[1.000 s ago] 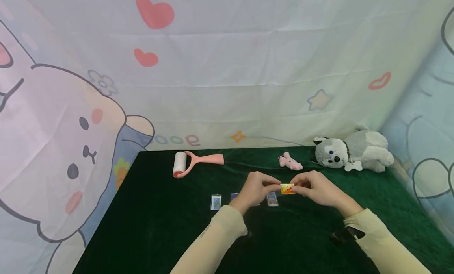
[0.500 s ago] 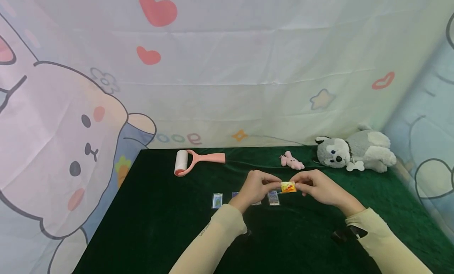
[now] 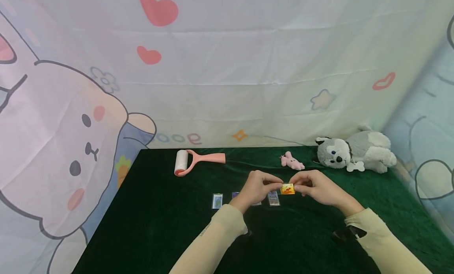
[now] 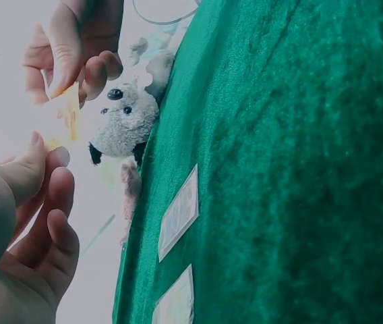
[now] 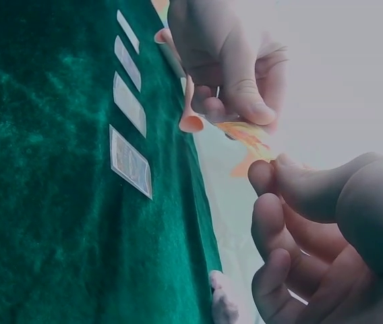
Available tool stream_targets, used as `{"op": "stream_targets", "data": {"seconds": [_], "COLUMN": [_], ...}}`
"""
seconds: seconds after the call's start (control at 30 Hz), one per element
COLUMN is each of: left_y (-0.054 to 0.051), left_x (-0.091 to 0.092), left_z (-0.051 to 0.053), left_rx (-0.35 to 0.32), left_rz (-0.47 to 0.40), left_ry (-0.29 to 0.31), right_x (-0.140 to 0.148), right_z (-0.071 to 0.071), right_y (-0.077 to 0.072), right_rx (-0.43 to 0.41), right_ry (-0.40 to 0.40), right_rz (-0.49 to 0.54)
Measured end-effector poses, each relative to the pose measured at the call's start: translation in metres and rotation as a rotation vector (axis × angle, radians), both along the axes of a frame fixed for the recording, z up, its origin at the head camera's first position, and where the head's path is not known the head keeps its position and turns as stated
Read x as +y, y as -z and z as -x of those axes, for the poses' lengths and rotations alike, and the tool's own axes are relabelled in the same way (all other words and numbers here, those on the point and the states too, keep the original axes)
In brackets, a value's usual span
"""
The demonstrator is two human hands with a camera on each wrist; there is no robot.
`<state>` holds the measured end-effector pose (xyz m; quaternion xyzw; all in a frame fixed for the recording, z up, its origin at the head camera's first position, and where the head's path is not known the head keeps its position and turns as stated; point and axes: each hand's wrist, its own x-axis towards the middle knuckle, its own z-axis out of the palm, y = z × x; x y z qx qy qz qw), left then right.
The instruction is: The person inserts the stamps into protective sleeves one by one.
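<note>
A small yellow card (image 3: 287,189) with an orange-red picture is held up over the dark green cloth. My left hand (image 3: 257,189) pinches its left edge between thumb and index finger. On the opposite edge, my right hand (image 3: 315,187) pinches it with thumb and index finger. The right wrist view shows the yellow card (image 5: 247,138) stretched between both sets of fingertips. Below it, several small cards lie in a row, among them a blue-green card (image 3: 217,201) at the left end and a purple-grey card (image 3: 273,198) at the right end. My left hand partly covers the middle cards.
A lint roller (image 3: 200,159) with a pink handle lies at the back left of the green cloth (image 3: 149,226). Towards the back right are a small pink plush (image 3: 291,161) and a grey-and-white plush dog (image 3: 354,150). A printed curtain (image 3: 227,69) hangs behind.
Both hands keep their pinch on the yellow card, which has tilted slightly between them. The head view has shifted a little. The things on the cloth stay where they were.
</note>
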<state>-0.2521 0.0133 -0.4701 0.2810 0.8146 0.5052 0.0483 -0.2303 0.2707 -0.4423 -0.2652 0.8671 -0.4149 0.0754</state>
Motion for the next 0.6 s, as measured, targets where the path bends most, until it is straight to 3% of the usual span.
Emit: {"op": "stream_targets", "data": {"seconds": [0.6], "left_y": [-0.0003], "left_x": [0.0045], "left_z": [-0.0031], "left_rx": [0.025], "left_rz": [-0.005], "left_ry": [0.021], "right_x": [-0.01], "right_z": [0.0018], "right_y": [0.0047], "right_rx": [0.043], "right_ry": [0.019], "right_rz": [0.024]}}
